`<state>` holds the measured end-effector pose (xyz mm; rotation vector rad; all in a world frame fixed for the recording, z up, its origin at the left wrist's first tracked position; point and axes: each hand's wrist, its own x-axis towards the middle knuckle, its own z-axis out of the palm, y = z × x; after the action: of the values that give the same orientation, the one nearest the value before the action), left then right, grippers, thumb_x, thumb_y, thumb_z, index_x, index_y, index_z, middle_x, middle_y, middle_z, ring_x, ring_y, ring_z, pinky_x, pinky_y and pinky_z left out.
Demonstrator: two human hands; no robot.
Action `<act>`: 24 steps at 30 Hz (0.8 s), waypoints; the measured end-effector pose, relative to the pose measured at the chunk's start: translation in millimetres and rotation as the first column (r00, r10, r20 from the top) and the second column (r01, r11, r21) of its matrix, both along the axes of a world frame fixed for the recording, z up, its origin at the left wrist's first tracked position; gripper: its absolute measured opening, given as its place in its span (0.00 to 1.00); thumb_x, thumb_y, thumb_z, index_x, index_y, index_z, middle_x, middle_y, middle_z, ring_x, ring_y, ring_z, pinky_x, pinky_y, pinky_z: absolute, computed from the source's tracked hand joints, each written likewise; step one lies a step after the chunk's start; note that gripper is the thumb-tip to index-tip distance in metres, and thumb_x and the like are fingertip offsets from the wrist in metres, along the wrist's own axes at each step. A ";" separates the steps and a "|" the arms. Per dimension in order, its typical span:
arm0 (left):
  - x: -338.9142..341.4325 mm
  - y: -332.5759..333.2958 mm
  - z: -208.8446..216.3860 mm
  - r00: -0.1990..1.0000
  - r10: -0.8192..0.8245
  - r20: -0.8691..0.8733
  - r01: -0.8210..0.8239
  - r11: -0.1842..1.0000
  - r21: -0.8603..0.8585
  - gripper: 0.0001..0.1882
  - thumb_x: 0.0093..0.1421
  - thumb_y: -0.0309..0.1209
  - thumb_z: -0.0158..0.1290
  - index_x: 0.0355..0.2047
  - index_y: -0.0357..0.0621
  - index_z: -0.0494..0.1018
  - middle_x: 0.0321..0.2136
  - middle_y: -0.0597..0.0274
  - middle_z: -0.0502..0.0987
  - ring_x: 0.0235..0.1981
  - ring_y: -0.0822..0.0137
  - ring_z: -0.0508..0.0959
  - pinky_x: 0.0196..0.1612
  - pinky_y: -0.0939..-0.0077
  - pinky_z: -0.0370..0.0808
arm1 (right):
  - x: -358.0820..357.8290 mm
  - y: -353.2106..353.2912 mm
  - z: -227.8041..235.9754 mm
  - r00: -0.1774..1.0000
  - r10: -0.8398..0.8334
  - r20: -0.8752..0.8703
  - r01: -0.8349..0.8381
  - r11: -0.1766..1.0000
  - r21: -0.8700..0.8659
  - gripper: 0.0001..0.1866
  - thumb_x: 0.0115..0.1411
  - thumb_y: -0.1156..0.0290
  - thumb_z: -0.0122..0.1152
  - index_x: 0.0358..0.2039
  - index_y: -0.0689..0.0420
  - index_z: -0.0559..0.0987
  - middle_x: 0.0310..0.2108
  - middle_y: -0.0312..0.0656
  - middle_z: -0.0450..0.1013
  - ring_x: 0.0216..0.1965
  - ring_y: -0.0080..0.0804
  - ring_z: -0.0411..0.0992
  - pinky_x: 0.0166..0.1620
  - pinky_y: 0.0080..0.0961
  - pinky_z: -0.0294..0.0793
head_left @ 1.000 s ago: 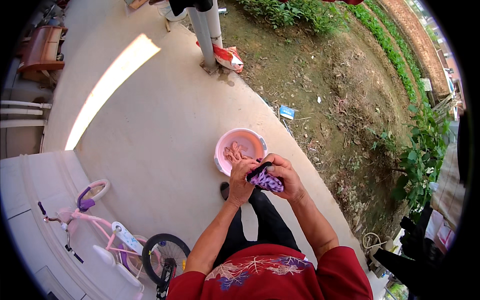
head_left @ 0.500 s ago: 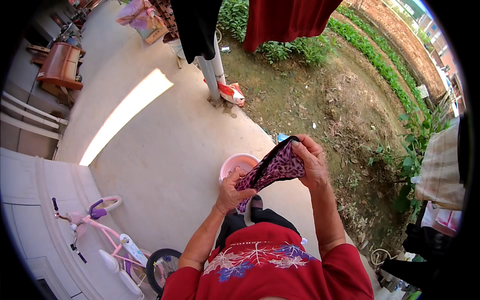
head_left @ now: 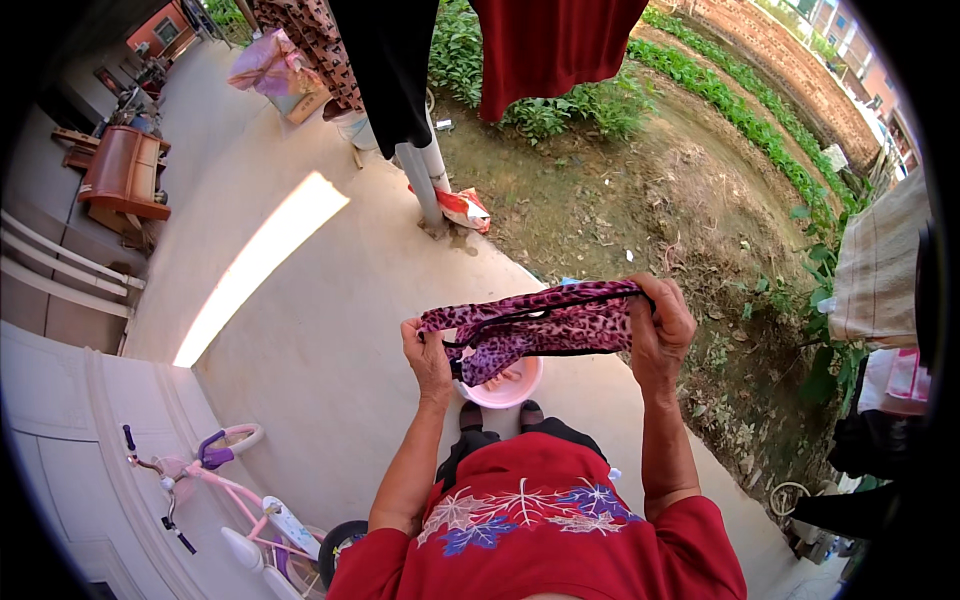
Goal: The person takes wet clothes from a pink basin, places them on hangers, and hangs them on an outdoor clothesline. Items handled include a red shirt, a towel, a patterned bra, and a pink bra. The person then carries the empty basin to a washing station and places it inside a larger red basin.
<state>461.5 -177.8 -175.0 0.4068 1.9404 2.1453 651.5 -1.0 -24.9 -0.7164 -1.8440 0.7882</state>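
Observation:
A small purple leopard-print garment with black trim (head_left: 535, 325) is stretched out flat between both hands at chest height. My left hand (head_left: 428, 350) pinches its left end, and my right hand (head_left: 662, 330) pinches its right end. Directly below the garment a pink plastic basin (head_left: 510, 386) sits on the concrete by my feet, mostly hidden by the cloth. Above hang a black garment (head_left: 385, 60) and a red garment (head_left: 555, 45).
A grey pole (head_left: 420, 180) stands on the concrete edge with a red and white bag (head_left: 462, 207) beside it. A pink child's bicycle (head_left: 235, 490) leans at lower left. A wooden bench (head_left: 125, 175) is far left. Bare earth and green plants lie to the right.
Both hands lifted the bunched garment up from the basin and pulled it apart until it is spread wide. The view tilted upward, bringing the hanging clothes into sight.

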 end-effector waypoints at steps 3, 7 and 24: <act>-22.2 -19.8 -0.7 0.965 -0.190 0.179 0.218 0.964 -0.152 0.08 0.56 0.28 0.51 0.33 0.39 0.65 0.27 0.62 0.72 0.29 0.74 0.71 0.31 0.81 0.70 | 7.5 -1.6 2.7 0.952 -0.134 -0.277 0.082 0.978 -0.191 0.11 0.51 0.87 0.49 0.34 0.63 0.75 0.28 0.33 0.70 0.30 0.17 0.65 0.34 0.13 0.64; -46.0 -53.2 -3.8 0.492 -0.473 0.731 0.506 0.838 0.202 0.15 0.53 0.32 0.50 0.39 0.34 0.70 0.36 0.53 0.76 0.36 0.65 0.77 0.38 0.70 0.75 | 20.8 -19.5 -4.6 0.987 -0.096 -0.132 0.059 0.964 -0.260 0.12 0.52 0.87 0.47 0.36 0.63 0.75 0.26 0.29 0.68 0.28 0.13 0.63 0.31 0.11 0.63; -63.0 -95.9 -30.9 0.701 -0.273 0.659 0.482 0.863 -0.155 0.12 0.53 0.33 0.47 0.27 0.34 0.71 0.22 0.60 0.73 0.21 0.72 0.73 0.23 0.76 0.72 | 6.2 -118.1 -56.8 0.812 0.557 0.175 -0.299 0.654 -0.694 0.10 0.44 0.75 0.51 0.29 0.62 0.73 0.17 0.40 0.69 0.21 0.20 0.67 0.27 0.17 0.66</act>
<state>398.5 -273.7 -205.9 0.0175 1.5837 1.4086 657.7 -119.1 -81.7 -0.8975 -2.1362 1.7798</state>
